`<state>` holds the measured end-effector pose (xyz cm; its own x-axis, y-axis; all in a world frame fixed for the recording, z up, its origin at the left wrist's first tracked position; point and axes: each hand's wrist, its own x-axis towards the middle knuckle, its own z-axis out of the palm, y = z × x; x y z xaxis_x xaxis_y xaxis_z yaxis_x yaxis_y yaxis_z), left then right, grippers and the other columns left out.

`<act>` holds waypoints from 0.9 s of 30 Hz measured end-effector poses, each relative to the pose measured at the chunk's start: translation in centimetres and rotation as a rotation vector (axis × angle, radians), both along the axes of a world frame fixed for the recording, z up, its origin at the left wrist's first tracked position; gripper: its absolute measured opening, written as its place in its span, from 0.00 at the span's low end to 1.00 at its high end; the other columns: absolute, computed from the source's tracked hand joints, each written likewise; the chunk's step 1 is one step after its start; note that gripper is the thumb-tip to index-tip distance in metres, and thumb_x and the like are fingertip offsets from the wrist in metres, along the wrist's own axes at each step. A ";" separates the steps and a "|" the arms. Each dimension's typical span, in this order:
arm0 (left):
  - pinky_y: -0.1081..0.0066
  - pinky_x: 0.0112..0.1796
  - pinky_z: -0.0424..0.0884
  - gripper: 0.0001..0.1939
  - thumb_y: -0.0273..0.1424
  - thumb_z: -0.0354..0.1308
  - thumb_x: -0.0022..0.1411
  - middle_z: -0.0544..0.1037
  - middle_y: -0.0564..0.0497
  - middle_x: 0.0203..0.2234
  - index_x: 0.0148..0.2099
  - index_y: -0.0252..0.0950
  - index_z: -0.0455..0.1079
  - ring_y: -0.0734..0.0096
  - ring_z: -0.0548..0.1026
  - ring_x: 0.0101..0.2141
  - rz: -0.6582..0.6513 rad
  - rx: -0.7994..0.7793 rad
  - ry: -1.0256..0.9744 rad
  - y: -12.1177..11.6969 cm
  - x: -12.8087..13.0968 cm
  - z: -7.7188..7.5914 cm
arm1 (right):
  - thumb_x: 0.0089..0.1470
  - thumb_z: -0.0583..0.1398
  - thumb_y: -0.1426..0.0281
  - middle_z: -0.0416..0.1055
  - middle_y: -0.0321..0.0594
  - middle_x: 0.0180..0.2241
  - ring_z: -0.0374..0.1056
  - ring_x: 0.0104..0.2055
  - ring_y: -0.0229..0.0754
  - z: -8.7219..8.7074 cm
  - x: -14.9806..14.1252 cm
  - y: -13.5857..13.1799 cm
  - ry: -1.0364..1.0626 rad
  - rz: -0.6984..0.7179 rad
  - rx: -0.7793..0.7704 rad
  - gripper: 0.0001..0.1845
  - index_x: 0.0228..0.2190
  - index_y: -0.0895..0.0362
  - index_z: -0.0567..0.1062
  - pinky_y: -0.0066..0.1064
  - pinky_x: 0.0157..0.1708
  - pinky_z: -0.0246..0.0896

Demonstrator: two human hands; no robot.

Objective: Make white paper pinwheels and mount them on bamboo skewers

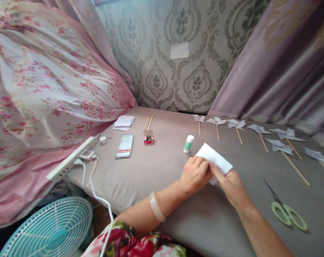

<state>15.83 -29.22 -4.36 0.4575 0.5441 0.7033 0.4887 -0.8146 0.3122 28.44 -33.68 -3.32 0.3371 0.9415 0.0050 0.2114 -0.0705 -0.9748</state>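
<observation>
My left hand and my right hand meet over a white folded sheet of paper on the grey mattress surface. Both hands pinch the paper's near edge with closed fingers. A pale bangle sits on my left wrist. A small glue stick with a green label stands upright just beyond the paper. Green-handled scissors lie to the right of my right arm.
Several paper pinwheels on wooden sticks lie in a row at the right. A stack of white paper, loose sticks, a small red box, a power strip and a fan are at the left.
</observation>
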 end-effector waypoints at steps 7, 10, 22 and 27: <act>0.56 0.50 0.64 0.27 0.34 0.64 0.50 0.67 0.40 0.48 0.52 0.37 0.61 0.56 0.66 0.49 0.055 -0.328 -0.331 0.3 0.1 -0.3 | 0.46 0.62 0.54 0.78 0.48 0.35 0.74 0.38 0.51 -1.7 1.4 0.6 0.001 -0.199 0.023 0.23 0.35 0.62 0.78 0.37 0.37 0.69; 0.60 0.44 0.67 0.33 0.36 0.68 0.44 0.69 0.42 0.44 0.51 0.36 0.61 0.60 0.69 0.43 0.018 -0.659 -0.538 0.5 0.3 -0.4 | 0.46 0.63 0.56 0.78 0.48 0.37 0.74 0.40 0.50 -2.0 1.8 0.4 -0.002 -0.241 0.066 0.22 0.35 0.61 0.78 0.38 0.39 0.69; 0.75 0.25 0.55 0.24 0.49 0.66 0.39 0.64 0.57 0.17 0.23 0.34 0.64 0.79 0.60 0.21 -0.250 -1.195 -0.741 0.8 0.1 0.1 | 0.33 0.69 0.58 0.79 0.46 0.32 0.74 0.35 0.50 -1.6 1.9 0.2 0.078 -0.240 0.023 0.21 0.29 0.60 0.79 0.38 0.35 0.70; 0.75 0.23 0.57 0.23 0.46 0.68 0.39 0.69 0.56 0.18 0.29 0.34 0.69 0.79 0.63 0.21 -0.295 -1.336 -0.752 0.2 0.5 0.2 | 0.39 0.66 0.53 0.74 0.41 0.19 0.68 0.20 0.41 -1.9 1.6 0.3 0.042 -0.230 -0.015 0.21 0.22 0.61 0.76 0.29 0.19 0.62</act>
